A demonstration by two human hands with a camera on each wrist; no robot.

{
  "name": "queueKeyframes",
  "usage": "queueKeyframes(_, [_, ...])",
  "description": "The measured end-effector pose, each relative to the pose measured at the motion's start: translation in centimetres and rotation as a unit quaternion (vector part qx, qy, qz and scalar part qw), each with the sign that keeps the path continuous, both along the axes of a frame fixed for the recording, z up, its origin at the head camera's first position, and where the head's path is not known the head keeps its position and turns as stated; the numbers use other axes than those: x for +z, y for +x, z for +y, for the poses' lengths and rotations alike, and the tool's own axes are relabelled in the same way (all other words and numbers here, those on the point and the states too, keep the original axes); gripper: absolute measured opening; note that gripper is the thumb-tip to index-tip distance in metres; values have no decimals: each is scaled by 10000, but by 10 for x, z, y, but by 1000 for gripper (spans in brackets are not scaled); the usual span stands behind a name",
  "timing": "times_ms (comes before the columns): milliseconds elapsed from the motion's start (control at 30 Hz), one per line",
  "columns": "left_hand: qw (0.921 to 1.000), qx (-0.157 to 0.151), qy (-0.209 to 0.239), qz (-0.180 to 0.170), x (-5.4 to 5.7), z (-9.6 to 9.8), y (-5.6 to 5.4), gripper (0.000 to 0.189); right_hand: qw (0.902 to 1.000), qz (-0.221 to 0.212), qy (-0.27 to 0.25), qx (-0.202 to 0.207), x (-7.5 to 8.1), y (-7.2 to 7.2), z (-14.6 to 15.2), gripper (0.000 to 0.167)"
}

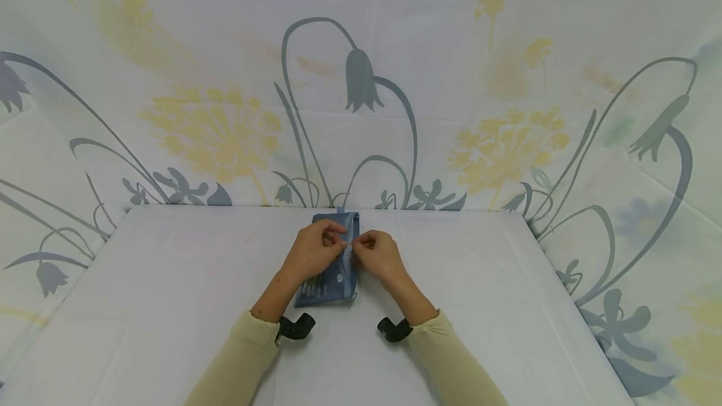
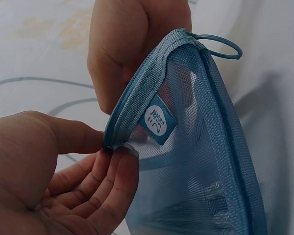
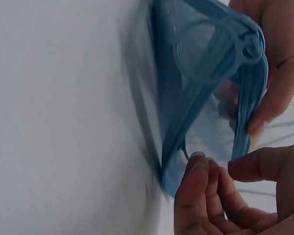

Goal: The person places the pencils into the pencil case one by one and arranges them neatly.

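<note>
A blue mesh zip pouch (image 1: 327,296) stands on edge over the white table, its zipper side gaping in the right wrist view. My left hand (image 1: 316,249) pinches the zipper edge (image 2: 137,93) between thumb and fingers. Across the opening, my right hand (image 1: 380,255) has curled fingers (image 3: 191,191) and thumb at the pouch's edge, holding it lightly there. A small blue tag (image 2: 159,120) with a white print hangs by the zipper band. From one corner sticks out a thin loop (image 3: 206,78). Several slim items show dimly through the mesh.
The white tabletop (image 1: 169,293) spreads out on both sides of the pouch. Behind it rises a pale curtain (image 1: 361,161) with grey bellflowers and yellow blooms. Black wrist cameras (image 1: 297,327) are strapped below both cuffs.
</note>
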State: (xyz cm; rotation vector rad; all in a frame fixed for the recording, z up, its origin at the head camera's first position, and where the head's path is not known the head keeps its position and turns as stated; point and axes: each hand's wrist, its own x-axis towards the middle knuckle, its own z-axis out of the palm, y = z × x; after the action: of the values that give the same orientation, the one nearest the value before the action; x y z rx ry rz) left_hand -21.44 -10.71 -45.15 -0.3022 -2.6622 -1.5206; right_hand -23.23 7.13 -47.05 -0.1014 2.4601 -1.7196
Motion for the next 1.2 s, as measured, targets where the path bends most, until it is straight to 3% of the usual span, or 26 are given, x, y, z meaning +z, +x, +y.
queueKeyframes(267, [9999,40,-44,105,-6,4,-2,21,9906,797,1073,-291,-1,-11,22,10])
queueKeyframes(467, [9993,83,-90,367,-14,11,-1,18,9785,1101,1725,-257,-5,-18,36,8])
queueKeyframes(933, [9955,172,-720,591,-21,26,1,16,9698,1286,2066,-137,-9,-22,46,9])
queueKeyframes(1200, [9891,240,-1375,460,-28,29,8,31,9698,1272,2079,-24,-10,-19,47,8])
